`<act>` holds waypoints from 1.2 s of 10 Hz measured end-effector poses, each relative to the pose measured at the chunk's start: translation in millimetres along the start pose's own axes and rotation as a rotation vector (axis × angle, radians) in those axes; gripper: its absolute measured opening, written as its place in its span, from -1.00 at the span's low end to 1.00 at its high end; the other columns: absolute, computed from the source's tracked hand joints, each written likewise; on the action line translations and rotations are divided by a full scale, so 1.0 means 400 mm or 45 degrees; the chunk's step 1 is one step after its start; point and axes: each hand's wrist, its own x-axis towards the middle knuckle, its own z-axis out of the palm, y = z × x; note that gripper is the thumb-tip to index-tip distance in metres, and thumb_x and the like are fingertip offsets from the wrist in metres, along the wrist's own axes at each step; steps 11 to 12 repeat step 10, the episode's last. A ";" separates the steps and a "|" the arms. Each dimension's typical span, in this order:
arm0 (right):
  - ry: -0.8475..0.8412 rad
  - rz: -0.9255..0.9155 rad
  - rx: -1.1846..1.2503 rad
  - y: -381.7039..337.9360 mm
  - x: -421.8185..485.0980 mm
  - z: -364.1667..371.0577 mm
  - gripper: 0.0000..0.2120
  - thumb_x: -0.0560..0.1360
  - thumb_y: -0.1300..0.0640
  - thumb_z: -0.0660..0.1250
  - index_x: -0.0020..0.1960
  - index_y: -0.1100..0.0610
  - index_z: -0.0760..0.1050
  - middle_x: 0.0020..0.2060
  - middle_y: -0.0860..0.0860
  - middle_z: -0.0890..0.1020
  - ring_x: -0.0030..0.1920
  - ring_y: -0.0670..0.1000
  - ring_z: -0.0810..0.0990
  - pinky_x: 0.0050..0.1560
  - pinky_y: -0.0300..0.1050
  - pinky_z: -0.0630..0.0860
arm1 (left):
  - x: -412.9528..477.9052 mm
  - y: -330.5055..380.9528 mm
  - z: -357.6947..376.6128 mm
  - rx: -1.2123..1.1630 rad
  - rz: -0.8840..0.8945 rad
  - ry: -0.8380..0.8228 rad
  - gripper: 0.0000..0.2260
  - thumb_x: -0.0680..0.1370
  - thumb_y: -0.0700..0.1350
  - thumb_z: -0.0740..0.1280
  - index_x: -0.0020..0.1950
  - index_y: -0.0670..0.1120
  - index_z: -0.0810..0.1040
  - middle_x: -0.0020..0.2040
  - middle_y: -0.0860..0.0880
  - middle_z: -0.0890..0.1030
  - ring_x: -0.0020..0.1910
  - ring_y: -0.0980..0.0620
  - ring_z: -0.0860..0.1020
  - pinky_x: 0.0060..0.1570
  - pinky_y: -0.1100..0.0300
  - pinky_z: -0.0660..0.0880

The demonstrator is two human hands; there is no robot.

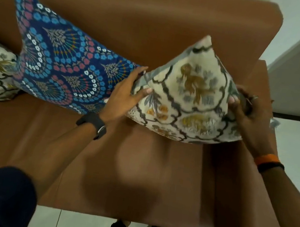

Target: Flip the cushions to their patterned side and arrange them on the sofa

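Both hands, left (pixel 129 90) and right (pixel 246 112), pinched a cream cushion's (pixel 190 98) edges on the sofa (pixel 156 172); it might topple forward.

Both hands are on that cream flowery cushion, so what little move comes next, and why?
Probably push the cream cushion back until it leans on the sofa backrest, beside the blue cushion. Its patterned side already faces up, the left hand and right hand grip its two side edges, and it stands tilted on the seat.
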 end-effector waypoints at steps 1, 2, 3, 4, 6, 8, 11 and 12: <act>0.005 0.045 -0.073 0.013 0.087 0.041 -0.62 0.74 0.00 0.23 0.42 0.21 0.54 0.26 0.21 0.67 0.28 0.22 0.62 0.31 0.29 0.53 | 0.047 -0.022 0.022 0.088 -0.083 0.110 -0.49 0.72 0.07 0.23 0.65 -0.01 0.24 0.59 -0.01 0.38 0.58 -0.01 0.36 0.53 -0.12 0.40; 0.103 0.159 -0.093 0.017 0.149 0.101 -0.57 0.74 -0.17 0.08 0.24 0.13 0.54 0.19 0.08 0.61 0.21 0.08 0.56 0.35 0.19 0.49 | 0.073 -0.012 0.067 0.191 -0.023 0.289 -0.50 0.74 0.08 0.15 0.65 -0.07 0.23 0.62 -0.07 0.33 0.62 -0.01 0.25 0.64 -0.04 0.23; 0.299 0.108 -0.112 -0.006 0.178 0.138 -0.54 0.73 -0.19 0.07 0.39 0.09 0.51 0.34 0.10 0.57 0.37 0.08 0.51 0.49 0.15 0.42 | 0.100 0.015 0.091 0.263 0.174 0.358 -0.43 0.71 0.13 0.17 0.66 -0.11 0.19 0.64 -0.12 0.27 0.65 -0.05 0.21 0.65 -0.01 0.19; 0.364 -0.133 -0.114 -0.051 0.214 0.215 -0.49 0.76 -0.14 0.08 0.63 0.08 0.30 0.60 -0.03 0.35 0.63 0.06 0.29 0.65 0.06 0.23 | 0.163 0.050 0.140 0.358 0.484 0.357 -0.32 0.68 0.10 0.27 0.65 -0.24 0.14 0.67 -0.22 0.18 0.68 -0.16 0.15 0.68 -0.06 0.14; 0.366 0.477 -0.309 0.039 0.183 0.249 -0.38 0.69 -0.21 -0.03 0.59 0.12 0.37 0.60 0.11 0.41 0.65 0.12 0.26 0.69 0.25 0.01 | 0.143 -0.033 0.194 0.603 -0.009 0.316 -0.24 0.67 0.26 0.17 0.70 -0.14 0.00 0.72 -0.19 0.05 0.71 -0.14 0.03 0.68 -0.24 -0.01; 0.351 -0.041 -0.369 0.028 0.183 0.265 -0.35 0.72 -0.29 0.00 0.62 0.11 0.31 0.61 0.10 0.39 0.65 0.11 0.27 0.68 0.26 0.09 | 0.153 -0.021 0.212 0.494 0.357 0.350 -0.27 0.70 0.25 0.09 0.69 -0.20 0.03 0.71 -0.20 0.06 0.72 -0.14 0.02 0.69 -0.16 0.05; 0.343 0.507 -0.502 0.040 0.128 0.205 -0.19 0.61 -0.39 -0.08 0.65 0.13 0.24 0.68 0.13 0.23 0.71 0.16 0.08 0.69 0.36 -0.07 | 0.100 -0.008 0.167 0.532 0.087 0.338 -0.27 0.70 0.24 0.08 0.70 -0.17 -0.07 0.73 -0.16 -0.03 0.72 -0.11 -0.07 0.70 -0.17 0.00; 0.343 0.507 -0.502 0.040 0.128 0.205 -0.19 0.61 -0.39 -0.08 0.65 0.13 0.24 0.68 0.13 0.23 0.71 0.16 0.08 0.69 0.36 -0.07 | 0.100 -0.008 0.167 0.532 0.087 0.338 -0.27 0.70 0.24 0.08 0.70 -0.17 -0.07 0.73 -0.16 -0.03 0.72 -0.11 -0.07 0.70 -0.17 0.00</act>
